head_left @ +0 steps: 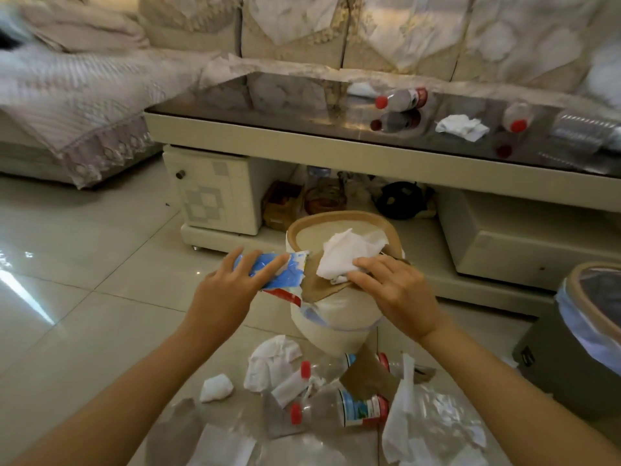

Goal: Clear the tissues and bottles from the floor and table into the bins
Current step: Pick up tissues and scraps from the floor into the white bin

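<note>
A cream bin (336, 327) with a tan rim stands on the floor before me. My left hand (228, 290) holds a blue and red wrapper (285, 277) at the bin's near edge. My right hand (393, 290) grips a white tissue (346, 257) together with a brown piece of cardboard (319, 284) over the bin's opening. Below, on the floor, lie crumpled tissues (272, 361), a small tissue ball (216, 388) and clear bottles with red caps (336, 412). The glossy table (268, 109) carries a bottle (400, 99), a tissue (462, 126) and another bottle (515, 119).
A grey bin (571, 364) with a clear liner stands at the right. Clear plastic wrap (433, 425) and cardboard (369, 378) lie among the floor litter. A stack of clear cups (584, 132) lies on the table's right end. A sofa with lace covers (84, 105) runs behind and left.
</note>
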The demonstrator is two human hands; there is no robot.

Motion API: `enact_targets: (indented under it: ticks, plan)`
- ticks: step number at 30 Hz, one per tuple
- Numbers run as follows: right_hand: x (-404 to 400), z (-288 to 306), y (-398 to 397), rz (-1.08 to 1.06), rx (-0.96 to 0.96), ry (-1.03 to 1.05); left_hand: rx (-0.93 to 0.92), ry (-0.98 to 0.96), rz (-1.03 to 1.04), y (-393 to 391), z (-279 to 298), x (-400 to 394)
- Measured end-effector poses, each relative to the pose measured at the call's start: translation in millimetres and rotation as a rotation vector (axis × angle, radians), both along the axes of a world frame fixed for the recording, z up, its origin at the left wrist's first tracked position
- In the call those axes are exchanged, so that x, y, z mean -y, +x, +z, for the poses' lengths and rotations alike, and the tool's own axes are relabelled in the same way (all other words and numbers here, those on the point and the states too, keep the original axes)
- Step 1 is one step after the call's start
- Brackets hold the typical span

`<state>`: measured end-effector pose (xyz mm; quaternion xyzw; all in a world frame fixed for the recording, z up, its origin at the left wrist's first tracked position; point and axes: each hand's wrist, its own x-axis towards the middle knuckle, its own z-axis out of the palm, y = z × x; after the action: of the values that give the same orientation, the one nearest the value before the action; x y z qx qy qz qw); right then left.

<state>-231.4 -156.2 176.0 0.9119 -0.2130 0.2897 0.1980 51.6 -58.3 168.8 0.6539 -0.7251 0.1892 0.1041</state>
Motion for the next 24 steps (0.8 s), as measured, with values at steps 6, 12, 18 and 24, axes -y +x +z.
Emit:
enact_targets:
  ticks: [6,12,18,24]
  plan:
    - [37,-18,20,-0.213,0.033,0.188,-0.017,0.022,0.003,-10,6,19]
    - [39,-22,31,-0.366,0.120,0.295,0.004,-0.008,-0.081,-30,10,36]
    - [21,-21,17,-0.432,0.307,0.252,0.082,-0.033,-0.159,-67,20,78]
    - [13,-23,-6,-0.458,0.363,0.274,0.072,0.146,-0.178,-104,9,133]
